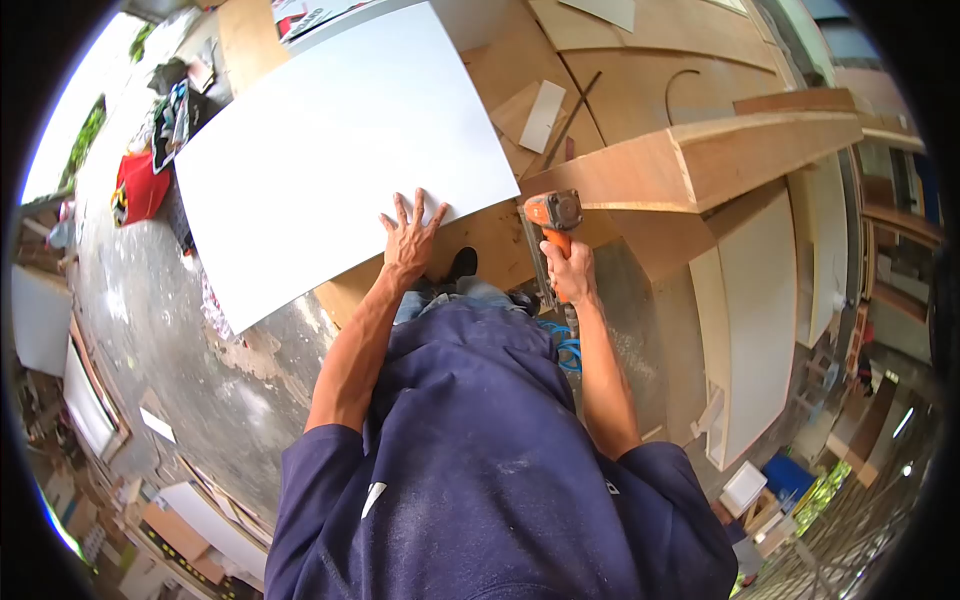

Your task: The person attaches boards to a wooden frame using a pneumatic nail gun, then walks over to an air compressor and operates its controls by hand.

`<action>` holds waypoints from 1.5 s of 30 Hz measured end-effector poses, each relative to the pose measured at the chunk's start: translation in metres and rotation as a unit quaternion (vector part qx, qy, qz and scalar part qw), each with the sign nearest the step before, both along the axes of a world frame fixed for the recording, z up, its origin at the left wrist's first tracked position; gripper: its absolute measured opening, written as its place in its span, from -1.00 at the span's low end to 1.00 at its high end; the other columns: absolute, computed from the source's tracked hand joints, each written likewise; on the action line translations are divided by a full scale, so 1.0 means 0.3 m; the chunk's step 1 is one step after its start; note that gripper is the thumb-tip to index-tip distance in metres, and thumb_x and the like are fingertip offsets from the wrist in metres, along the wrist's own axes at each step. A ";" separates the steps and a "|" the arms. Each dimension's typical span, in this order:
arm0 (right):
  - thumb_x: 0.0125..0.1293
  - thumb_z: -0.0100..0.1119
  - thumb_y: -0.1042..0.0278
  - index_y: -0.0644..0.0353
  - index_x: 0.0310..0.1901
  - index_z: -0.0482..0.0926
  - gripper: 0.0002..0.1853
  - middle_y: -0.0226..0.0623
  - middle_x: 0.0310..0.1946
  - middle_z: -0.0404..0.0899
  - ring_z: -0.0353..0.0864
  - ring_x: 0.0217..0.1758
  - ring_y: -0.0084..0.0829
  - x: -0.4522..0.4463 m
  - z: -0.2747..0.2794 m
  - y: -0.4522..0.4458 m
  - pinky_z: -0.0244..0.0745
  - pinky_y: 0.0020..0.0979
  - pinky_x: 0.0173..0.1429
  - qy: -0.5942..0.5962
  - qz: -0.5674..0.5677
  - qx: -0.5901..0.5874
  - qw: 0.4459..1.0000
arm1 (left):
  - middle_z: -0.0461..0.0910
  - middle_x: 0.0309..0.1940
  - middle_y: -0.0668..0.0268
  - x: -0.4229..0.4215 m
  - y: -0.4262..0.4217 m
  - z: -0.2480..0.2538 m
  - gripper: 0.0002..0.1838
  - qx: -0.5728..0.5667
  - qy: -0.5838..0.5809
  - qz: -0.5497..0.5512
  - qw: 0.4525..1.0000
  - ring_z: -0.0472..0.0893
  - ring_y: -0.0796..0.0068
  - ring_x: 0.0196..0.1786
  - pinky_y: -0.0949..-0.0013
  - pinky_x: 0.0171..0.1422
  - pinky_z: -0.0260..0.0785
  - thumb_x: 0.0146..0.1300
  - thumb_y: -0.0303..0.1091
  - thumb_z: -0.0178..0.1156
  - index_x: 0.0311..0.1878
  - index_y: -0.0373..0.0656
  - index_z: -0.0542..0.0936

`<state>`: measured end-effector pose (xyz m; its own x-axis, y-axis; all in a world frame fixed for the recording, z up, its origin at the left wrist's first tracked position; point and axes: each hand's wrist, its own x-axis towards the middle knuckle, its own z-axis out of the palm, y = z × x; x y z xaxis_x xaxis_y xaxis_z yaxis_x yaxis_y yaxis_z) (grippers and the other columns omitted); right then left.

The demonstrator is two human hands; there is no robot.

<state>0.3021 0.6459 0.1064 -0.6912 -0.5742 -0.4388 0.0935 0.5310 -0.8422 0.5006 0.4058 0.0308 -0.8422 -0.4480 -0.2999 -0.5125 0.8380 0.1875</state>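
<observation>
A large white board (340, 150) lies in front of me, its near edge close to my waist. My left hand (410, 238) rests flat on that edge with the fingers spread. To the right, my right hand (570, 272) is wrapped around the handle of an orange nail gun (553, 210) with a dark head. A fitting runs down from the handle's base, near a blue coiled hose (566, 350). The gun's head is just beyond the board's right corner, beside a wooden panel box. Its nose is hidden from this angle.
A long plywood box frame (690, 165) extends to the right. White-faced cabinet panels (755, 330) stand below it. Offcuts, including a small white strip (541, 117), lie on plywood at the back. A red bag (143, 188) sits on the stained concrete floor (130, 300) at left.
</observation>
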 end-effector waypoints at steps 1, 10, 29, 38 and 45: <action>0.34 0.28 0.09 0.27 -0.49 0.49 -0.59 -0.34 -0.74 0.40 0.44 -0.73 -0.46 -0.007 0.012 -0.001 0.38 -0.29 -0.56 0.000 -0.012 0.000 1.000 | -0.12 0.67 0.00 -0.026 0.000 -0.007 -0.15 -0.020 -0.012 -0.026 0.999 -0.09 -0.53 0.61 -0.71 0.44 -0.01 0.30 -0.52 0.07 0.63 0.34 0.16; 0.27 0.26 0.21 0.31 -0.32 0.58 -0.73 -0.36 -0.71 0.45 0.47 -0.73 -0.46 -0.084 0.015 -0.052 0.45 -0.31 -0.57 0.003 -0.001 0.011 1.000 | -0.32 0.71 0.07 -0.002 -0.019 0.000 0.03 0.010 -0.027 -0.047 0.998 -0.19 -0.54 0.63 -0.70 0.44 0.00 0.15 -0.68 0.00 0.67 0.37 0.06; 0.35 0.22 0.31 0.24 -0.30 0.47 -0.81 -0.43 -0.69 0.41 0.40 -0.72 -0.60 -0.099 0.039 -0.098 0.42 -0.42 -0.65 -0.054 0.024 0.024 0.998 | -0.33 0.71 0.09 0.000 -0.014 -0.012 0.03 0.016 -0.024 -0.036 0.999 -0.24 -0.49 0.65 -0.71 0.46 -0.08 0.15 -0.69 0.00 0.67 0.36 0.04; 0.38 0.21 0.33 0.25 -0.26 0.49 -0.82 -0.44 -0.63 0.42 0.39 -0.71 -0.63 -0.109 0.012 -0.084 0.41 -0.45 -0.64 -0.068 0.036 0.005 0.997 | -0.34 0.71 0.11 0.001 -0.010 -0.018 0.03 0.018 -0.022 -0.032 0.999 -0.27 -0.47 0.65 -0.71 0.46 -0.10 0.16 -0.69 0.00 0.68 0.35 0.03; 0.31 0.25 0.25 0.27 -0.39 0.50 -0.74 -0.39 -0.72 0.44 0.44 -0.76 -0.53 -0.085 -0.017 -0.090 0.45 -0.36 -0.65 -0.067 0.008 -0.034 0.997 | -0.35 0.71 0.12 0.000 -0.008 -0.026 0.01 0.020 -0.014 -0.028 0.999 -0.29 -0.45 0.66 -0.70 0.48 -0.13 0.18 -0.68 -0.02 0.68 0.35 0.03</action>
<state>0.2767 0.6190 0.1012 -0.6195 -0.6162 -0.4863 0.1998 0.4753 -0.8568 0.5005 0.4034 0.0230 -0.8568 -0.3870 -0.3409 -0.4702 0.8577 0.2081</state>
